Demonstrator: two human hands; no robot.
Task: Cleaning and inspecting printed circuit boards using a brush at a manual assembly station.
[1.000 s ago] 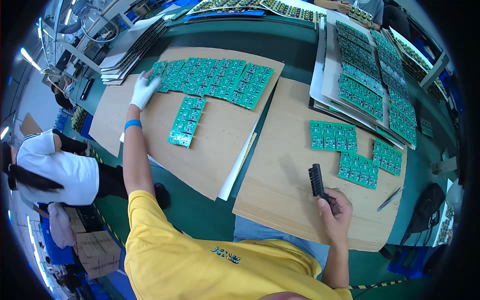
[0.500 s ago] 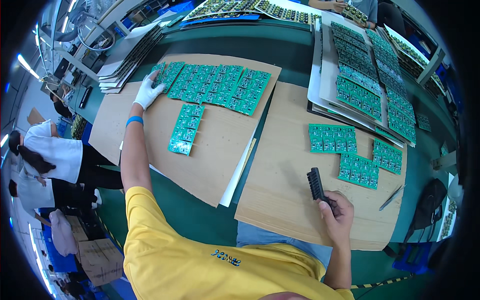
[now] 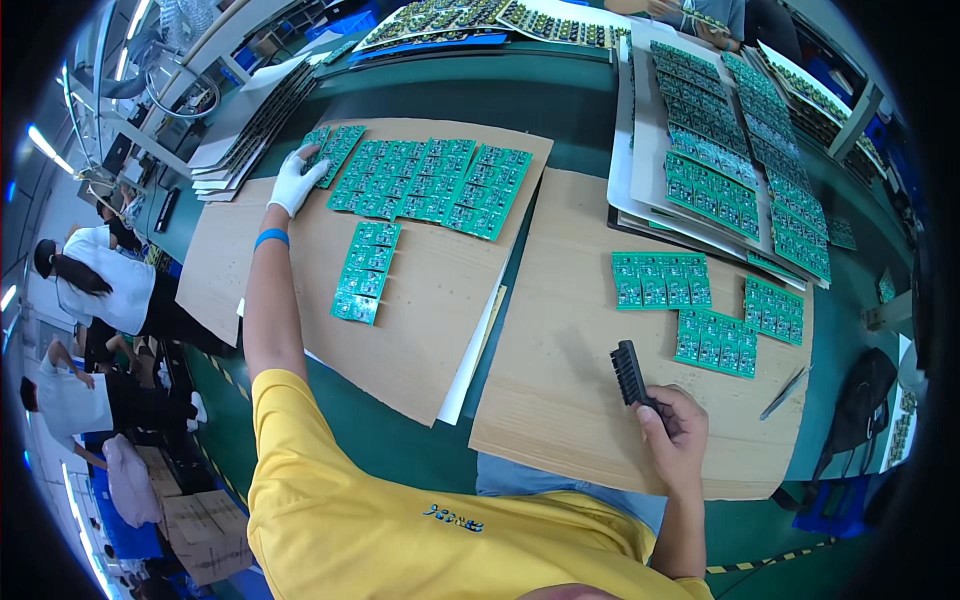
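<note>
"So, taking the lone rectangular green circuit panel on the left brown cardboard sheet as our mark, what is the left hand doing?"

"Wearing a white glove, it is sitting beyond the lone panel and to its left, fingertips at the leftmost green circuit panel of the row. I cannot tell whether they are pinching that panel or only resting on it."

"How would one be handling it well?"

"By its edges, I would say, lifting rather than dragging, so that the neighbouring green panels, lying beyond the lone panel, are not being scraped."

"And right of the lone panel?"

"The bare right hand is gripping a black brush by its handle, nearer the body than the lone panel, above the right brown cardboard sheet. The bristles are facing left; light strokes would be sparing the small parts. Farther right, three loose green panels and thin silver tweezers are lying."

"What is staying unclear?"

"The glove is covering part of the leftmost panel, the right fist is hiding much of the brush's handle, and the panels' tiny components are blurring together."
</note>
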